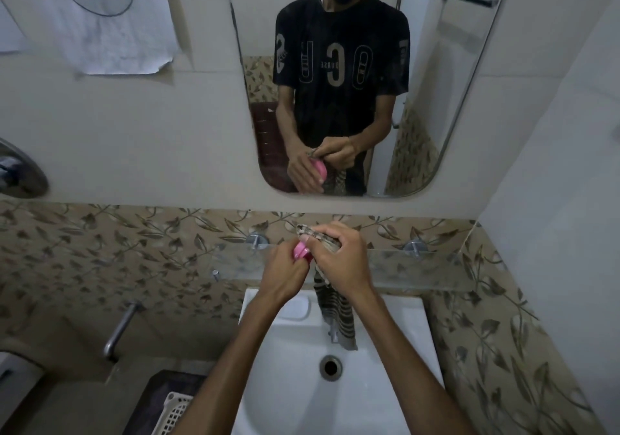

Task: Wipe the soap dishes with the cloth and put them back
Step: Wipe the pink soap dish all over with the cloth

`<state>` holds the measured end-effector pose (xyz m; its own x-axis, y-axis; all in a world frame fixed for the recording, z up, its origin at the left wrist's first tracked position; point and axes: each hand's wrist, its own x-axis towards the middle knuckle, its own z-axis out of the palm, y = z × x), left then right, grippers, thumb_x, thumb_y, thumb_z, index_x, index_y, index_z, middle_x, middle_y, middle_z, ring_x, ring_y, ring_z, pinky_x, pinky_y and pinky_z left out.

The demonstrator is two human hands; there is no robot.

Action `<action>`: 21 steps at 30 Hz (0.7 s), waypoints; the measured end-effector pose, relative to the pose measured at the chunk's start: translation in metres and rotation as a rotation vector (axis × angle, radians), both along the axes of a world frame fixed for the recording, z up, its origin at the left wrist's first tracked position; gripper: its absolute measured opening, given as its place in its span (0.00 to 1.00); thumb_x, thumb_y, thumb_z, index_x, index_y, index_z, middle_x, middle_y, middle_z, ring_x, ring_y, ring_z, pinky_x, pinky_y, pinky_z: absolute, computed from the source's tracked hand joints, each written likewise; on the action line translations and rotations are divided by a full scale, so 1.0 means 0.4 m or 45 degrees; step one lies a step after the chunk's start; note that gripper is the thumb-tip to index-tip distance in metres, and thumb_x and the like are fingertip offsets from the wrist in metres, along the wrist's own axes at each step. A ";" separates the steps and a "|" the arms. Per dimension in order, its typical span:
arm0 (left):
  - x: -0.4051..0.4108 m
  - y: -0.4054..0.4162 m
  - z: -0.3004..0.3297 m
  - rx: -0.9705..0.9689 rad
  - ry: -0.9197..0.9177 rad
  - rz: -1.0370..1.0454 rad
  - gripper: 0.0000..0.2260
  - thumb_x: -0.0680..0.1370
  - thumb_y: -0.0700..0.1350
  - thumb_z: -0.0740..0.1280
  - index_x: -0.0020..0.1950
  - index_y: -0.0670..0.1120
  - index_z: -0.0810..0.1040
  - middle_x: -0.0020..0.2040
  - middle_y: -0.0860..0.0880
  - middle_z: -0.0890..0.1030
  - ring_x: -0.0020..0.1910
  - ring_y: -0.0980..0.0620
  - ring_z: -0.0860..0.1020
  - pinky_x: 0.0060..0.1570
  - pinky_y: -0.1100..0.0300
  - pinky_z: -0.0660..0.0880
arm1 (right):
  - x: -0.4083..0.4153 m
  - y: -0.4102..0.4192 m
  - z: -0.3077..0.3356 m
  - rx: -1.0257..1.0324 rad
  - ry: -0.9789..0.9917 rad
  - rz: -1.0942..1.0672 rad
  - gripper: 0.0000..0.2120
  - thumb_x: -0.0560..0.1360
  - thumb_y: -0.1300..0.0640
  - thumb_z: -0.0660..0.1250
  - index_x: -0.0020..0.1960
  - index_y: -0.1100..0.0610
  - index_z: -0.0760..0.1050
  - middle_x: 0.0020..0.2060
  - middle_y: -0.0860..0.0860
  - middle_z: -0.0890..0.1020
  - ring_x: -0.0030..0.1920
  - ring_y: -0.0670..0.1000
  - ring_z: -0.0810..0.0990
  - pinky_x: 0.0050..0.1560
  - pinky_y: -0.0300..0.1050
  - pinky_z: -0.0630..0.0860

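Note:
My left hand [285, 270] grips a small pink soap dish [299, 251], mostly hidden by my fingers, above the back of the white sink [292, 384]. My right hand [342, 260] is closed on a striped brown-and-cream cloth [335, 317] and presses its bunched top against the pink dish. The rest of the cloth hangs down over the sink's tap. The mirror [436, 99] repeats both hands with the dish and cloth.
A glass shelf [419, 270] on two metal mounts runs along the leaf-patterned tiles just behind my hands. A metal wall tap [120, 330] sticks out at the left. A white plastic basket [172, 414] stands on the floor at lower left. A white towel [110, 22] hangs at upper left.

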<state>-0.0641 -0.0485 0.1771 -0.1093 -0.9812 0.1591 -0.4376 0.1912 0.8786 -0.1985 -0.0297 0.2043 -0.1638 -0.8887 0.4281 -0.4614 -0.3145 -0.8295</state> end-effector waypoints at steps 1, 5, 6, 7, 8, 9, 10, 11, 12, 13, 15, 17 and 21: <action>-0.006 0.001 -0.008 -0.049 0.018 0.043 0.10 0.77 0.44 0.62 0.35 0.48 0.75 0.29 0.51 0.76 0.29 0.57 0.69 0.30 0.56 0.66 | -0.005 -0.009 0.002 0.035 -0.069 -0.028 0.06 0.75 0.54 0.78 0.50 0.55 0.89 0.41 0.44 0.86 0.43 0.41 0.83 0.48 0.36 0.79; -0.018 0.008 -0.028 -0.107 0.090 0.157 0.16 0.82 0.41 0.65 0.33 0.47 0.76 0.27 0.52 0.73 0.28 0.54 0.67 0.29 0.53 0.66 | -0.004 -0.020 0.001 0.169 -0.231 -0.061 0.04 0.77 0.53 0.77 0.47 0.53 0.88 0.39 0.45 0.87 0.41 0.43 0.85 0.44 0.35 0.78; -0.017 0.011 -0.031 -0.113 0.115 0.162 0.15 0.81 0.41 0.65 0.33 0.47 0.76 0.26 0.52 0.73 0.28 0.54 0.67 0.29 0.51 0.67 | 0.006 -0.012 -0.005 0.150 -0.193 -0.037 0.04 0.76 0.52 0.77 0.47 0.52 0.88 0.39 0.44 0.87 0.40 0.43 0.84 0.42 0.33 0.77; -0.016 0.013 -0.033 -0.111 0.150 0.168 0.14 0.79 0.42 0.64 0.33 0.45 0.77 0.27 0.49 0.75 0.28 0.53 0.68 0.29 0.47 0.69 | 0.016 -0.001 -0.013 0.119 -0.141 -0.009 0.04 0.76 0.51 0.76 0.46 0.52 0.87 0.39 0.44 0.86 0.40 0.43 0.83 0.41 0.31 0.76; -0.016 0.014 -0.031 -0.109 0.195 0.172 0.13 0.77 0.44 0.63 0.34 0.43 0.77 0.28 0.43 0.76 0.29 0.52 0.70 0.29 0.44 0.71 | 0.023 0.005 -0.017 0.087 -0.096 0.009 0.04 0.75 0.51 0.76 0.46 0.51 0.87 0.39 0.44 0.85 0.40 0.43 0.82 0.41 0.30 0.76; -0.020 0.018 -0.028 -0.108 0.239 0.173 0.14 0.76 0.47 0.63 0.34 0.41 0.77 0.29 0.40 0.77 0.29 0.52 0.70 0.29 0.43 0.72 | 0.020 0.002 -0.017 0.080 -0.092 0.005 0.04 0.75 0.51 0.76 0.46 0.51 0.87 0.39 0.44 0.85 0.40 0.44 0.82 0.40 0.30 0.76; -0.024 0.022 -0.027 -0.109 0.266 0.177 0.15 0.75 0.50 0.64 0.33 0.42 0.78 0.28 0.40 0.77 0.28 0.52 0.70 0.28 0.45 0.71 | 0.012 -0.007 -0.014 0.102 -0.141 -0.022 0.04 0.76 0.52 0.76 0.46 0.52 0.88 0.38 0.44 0.85 0.40 0.44 0.83 0.40 0.31 0.76; -0.026 0.024 -0.025 -0.117 0.279 0.187 0.17 0.75 0.54 0.65 0.33 0.43 0.78 0.27 0.42 0.76 0.27 0.53 0.69 0.27 0.49 0.70 | 0.003 -0.018 -0.010 0.133 -0.205 -0.055 0.04 0.76 0.54 0.76 0.46 0.53 0.88 0.38 0.45 0.86 0.40 0.45 0.84 0.40 0.32 0.76; -0.026 0.026 -0.025 -0.127 0.281 0.199 0.18 0.75 0.56 0.66 0.33 0.44 0.78 0.26 0.45 0.74 0.27 0.55 0.68 0.27 0.53 0.68 | -0.002 -0.025 -0.008 0.158 -0.242 -0.077 0.04 0.77 0.55 0.76 0.46 0.55 0.88 0.38 0.46 0.87 0.41 0.46 0.85 0.40 0.33 0.77; -0.024 0.026 -0.026 -0.139 0.283 0.208 0.18 0.75 0.57 0.66 0.34 0.45 0.78 0.25 0.48 0.73 0.26 0.57 0.66 0.27 0.57 0.65 | -0.004 -0.026 -0.010 0.168 -0.238 -0.076 0.04 0.77 0.55 0.76 0.47 0.55 0.88 0.39 0.47 0.87 0.41 0.47 0.85 0.40 0.33 0.77; -0.019 0.027 -0.026 -0.164 0.296 0.214 0.16 0.74 0.56 0.64 0.35 0.44 0.78 0.25 0.50 0.72 0.26 0.58 0.66 0.27 0.59 0.65 | 0.008 -0.016 -0.018 0.150 -0.156 -0.021 0.03 0.77 0.55 0.76 0.47 0.54 0.87 0.40 0.46 0.86 0.41 0.46 0.83 0.39 0.31 0.76; -0.021 0.029 -0.023 -0.169 0.313 0.209 0.17 0.73 0.55 0.63 0.34 0.43 0.79 0.26 0.45 0.75 0.27 0.56 0.68 0.27 0.52 0.68 | 0.008 -0.020 -0.021 0.179 -0.192 0.023 0.04 0.77 0.54 0.76 0.46 0.53 0.87 0.37 0.47 0.86 0.38 0.43 0.82 0.39 0.32 0.77; -0.024 0.032 -0.005 -0.251 0.361 0.189 0.10 0.75 0.48 0.66 0.46 0.48 0.88 0.32 0.56 0.82 0.31 0.60 0.76 0.33 0.65 0.73 | -0.010 -0.049 -0.015 0.318 -0.530 0.059 0.07 0.78 0.55 0.74 0.43 0.56 0.86 0.37 0.53 0.87 0.38 0.46 0.83 0.43 0.45 0.79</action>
